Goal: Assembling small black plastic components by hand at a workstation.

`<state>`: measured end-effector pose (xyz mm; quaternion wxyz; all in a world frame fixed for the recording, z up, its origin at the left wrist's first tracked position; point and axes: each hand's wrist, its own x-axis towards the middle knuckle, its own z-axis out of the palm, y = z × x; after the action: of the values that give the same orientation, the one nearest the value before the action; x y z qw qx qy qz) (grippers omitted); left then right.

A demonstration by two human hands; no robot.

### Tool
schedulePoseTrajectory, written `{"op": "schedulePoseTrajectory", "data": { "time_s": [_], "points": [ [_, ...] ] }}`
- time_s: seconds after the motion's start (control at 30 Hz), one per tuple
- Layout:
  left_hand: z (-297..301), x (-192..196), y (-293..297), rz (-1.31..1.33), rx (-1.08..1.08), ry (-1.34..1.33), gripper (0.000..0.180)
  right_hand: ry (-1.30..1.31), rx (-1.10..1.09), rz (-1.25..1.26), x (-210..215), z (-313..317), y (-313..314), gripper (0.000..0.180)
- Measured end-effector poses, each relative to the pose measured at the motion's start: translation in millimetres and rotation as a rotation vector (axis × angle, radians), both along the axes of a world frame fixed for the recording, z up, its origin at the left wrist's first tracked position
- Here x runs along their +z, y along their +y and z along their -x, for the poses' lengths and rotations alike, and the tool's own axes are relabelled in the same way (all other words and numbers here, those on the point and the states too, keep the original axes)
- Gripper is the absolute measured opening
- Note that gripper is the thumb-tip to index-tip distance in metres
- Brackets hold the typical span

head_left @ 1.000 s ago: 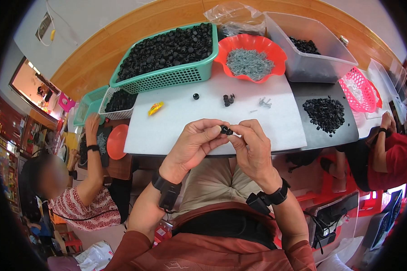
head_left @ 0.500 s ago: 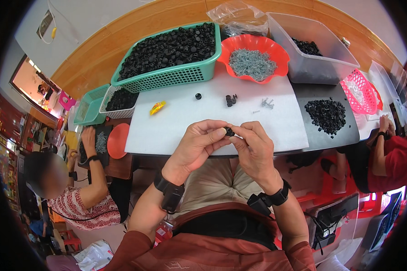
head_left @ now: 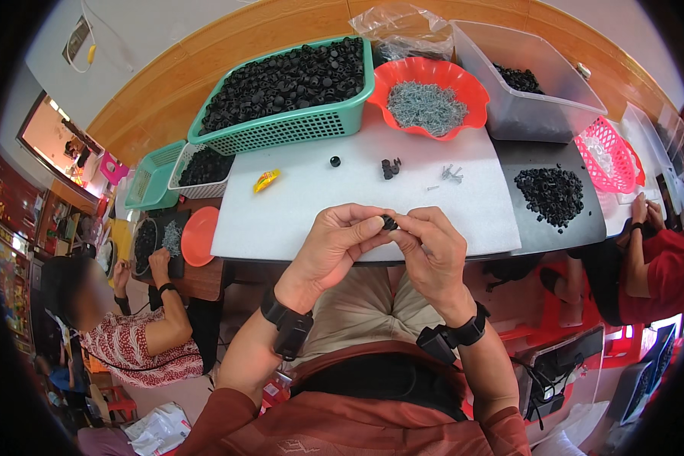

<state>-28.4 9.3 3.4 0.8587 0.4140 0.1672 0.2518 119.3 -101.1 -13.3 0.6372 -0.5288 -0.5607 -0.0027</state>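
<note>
Both hands pinch one small black cap (head_left: 388,222) between thumbs and fingertips, left hand (head_left: 340,245) and right hand (head_left: 427,245) closed tight on it just above the near edge of the counter (head_left: 304,205); fitting seems under way; next likely needs a metal pin (head_left: 452,174) from beyond.

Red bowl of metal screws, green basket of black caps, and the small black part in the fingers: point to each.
red bowl (head_left: 463,74), head view, on its right rim.
green basket (head_left: 296,131), head view, on its front wall.
small black part (head_left: 389,223), head view, on its visible middle between the fingertips.
</note>
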Motion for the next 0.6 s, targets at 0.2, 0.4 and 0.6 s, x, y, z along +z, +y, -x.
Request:
{"op": "schedulePoseTrajectory", "data": {
  "time_s": [0.2,0.4,0.6],
  "points": [
    [-1.5,-1.0,-2.9,-0.017,0.041,0.022,0.013,-0.061,-0.021,-0.008,-1.5,-0.9,0.0,0.022],
    [-2.5,-1.3,-5.7,-0.049,0.072,0.048,0.013,-0.075,-0.026,-0.026,-4.1,-0.5,0.9,0.024],
    [-3.0,-0.1,-7.6,-0.058,0.075,0.056,0.012,-0.101,-0.044,-0.025,-4.9,0.3,0.2,0.026]
  ]
}}
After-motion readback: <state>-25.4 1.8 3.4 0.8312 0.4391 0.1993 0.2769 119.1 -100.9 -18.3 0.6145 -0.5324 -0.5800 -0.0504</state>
